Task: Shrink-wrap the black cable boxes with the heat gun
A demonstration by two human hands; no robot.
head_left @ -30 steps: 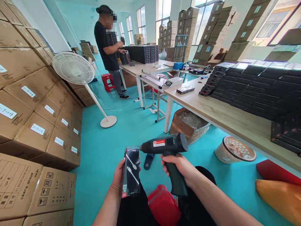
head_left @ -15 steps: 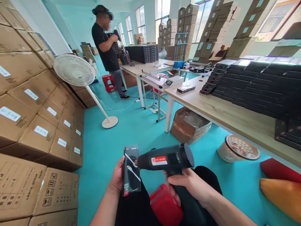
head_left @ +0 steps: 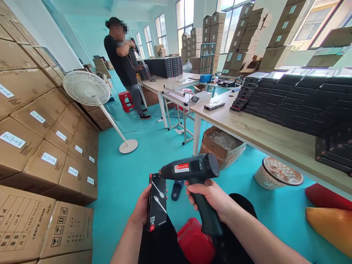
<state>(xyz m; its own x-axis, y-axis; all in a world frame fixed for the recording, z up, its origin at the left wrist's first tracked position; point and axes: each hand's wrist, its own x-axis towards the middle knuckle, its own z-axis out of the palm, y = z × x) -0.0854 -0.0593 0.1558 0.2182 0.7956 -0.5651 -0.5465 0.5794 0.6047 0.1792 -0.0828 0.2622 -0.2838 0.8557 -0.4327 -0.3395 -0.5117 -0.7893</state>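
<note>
My left hand (head_left: 142,206) is closed around a slim black cable box (head_left: 158,203), held upright above my lap. White cable plugs are printed on its front, with red patches at the corners. In my right hand (head_left: 205,194) is a dark heat gun (head_left: 189,168), gripped by its handle. Its nozzle points left and lies at the top right edge of the box; whether it touches cannot be told. Beneath the gun, between my legs, is a red stool (head_left: 195,240).
Cardboard cartons (head_left: 46,157) are stacked at left beside a white fan (head_left: 86,88). On the right-hand table (head_left: 264,126) lie many black boxes (head_left: 288,99). A waste bin (head_left: 277,174) and open carton (head_left: 220,145) stand below. A co-worker (head_left: 121,62) stands at the far table.
The heat gun has risen and shifted left, its nozzle moving from the box's right side to its top edge. The box has turned slightly, showing its left side.
</note>
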